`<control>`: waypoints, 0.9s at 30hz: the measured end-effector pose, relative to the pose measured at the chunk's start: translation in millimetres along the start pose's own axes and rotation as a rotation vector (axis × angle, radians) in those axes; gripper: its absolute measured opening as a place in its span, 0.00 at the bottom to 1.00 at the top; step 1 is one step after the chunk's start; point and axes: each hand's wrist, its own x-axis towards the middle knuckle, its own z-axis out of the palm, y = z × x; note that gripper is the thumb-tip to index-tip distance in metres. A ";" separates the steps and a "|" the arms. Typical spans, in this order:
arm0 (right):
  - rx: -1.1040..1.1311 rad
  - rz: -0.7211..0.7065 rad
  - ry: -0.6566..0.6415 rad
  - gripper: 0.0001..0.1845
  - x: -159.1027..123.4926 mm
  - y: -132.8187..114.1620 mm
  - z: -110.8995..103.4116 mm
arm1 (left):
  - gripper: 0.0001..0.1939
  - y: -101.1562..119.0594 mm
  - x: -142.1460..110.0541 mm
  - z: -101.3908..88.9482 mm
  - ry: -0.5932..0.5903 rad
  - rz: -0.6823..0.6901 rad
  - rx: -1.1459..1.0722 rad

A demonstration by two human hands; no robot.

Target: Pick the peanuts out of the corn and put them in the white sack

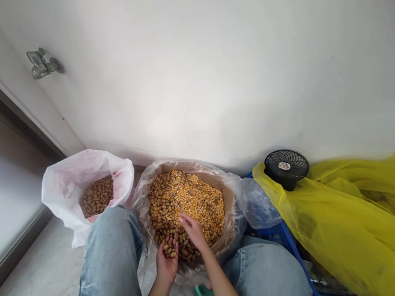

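Note:
A sack lined with clear plastic (230,190) stands between my knees. Yellow corn kernels (204,191) fill its right and back part, and unshelled peanuts (159,205) lie along its left and front. My left hand (167,267), palm up at the front of the sack, cups several peanuts (169,248) in its curled fingers. Just to the right, my right hand (194,231) reaches over the mix with thumb and fingertips drawn together. Whatever those fingertips hold is too small to make out.
On the left, a white bag (55,189) holds more unshelled peanuts (97,196). To the right, yellow mesh fabric (348,214) drapes over a blue crate (292,247), with a black round fan (285,167) on top. A wall tap (42,65) juts out above. Something green (203,292) lies below my hands.

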 end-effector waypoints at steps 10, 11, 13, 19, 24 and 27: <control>-0.146 0.233 0.695 0.32 43.2 89.1 -49.1 | 0.05 -6.3 5.4 2.1 0.081 -0.003 -0.038; -0.172 0.234 0.681 0.32 49.2 93.9 -50.3 | 0.05 -7.4 6.0 2.8 0.102 0.008 -0.042; -0.220 0.231 0.613 0.33 64.4 99.0 -49.5 | 0.05 -9.6 7.3 4.1 0.140 0.026 -0.040; -0.424 0.166 0.376 0.34 123.8 89.0 -38.2 | 0.05 -14.0 10.9 8.9 0.243 0.012 0.010; -0.546 -0.026 0.208 0.31 180.9 62.6 -20.8 | 0.06 -15.9 13.0 17.7 0.323 -0.041 -0.015; -0.640 -0.209 0.042 0.28 217.8 46.8 -1.6 | 0.05 -18.3 15.3 21.0 0.341 -0.087 -0.049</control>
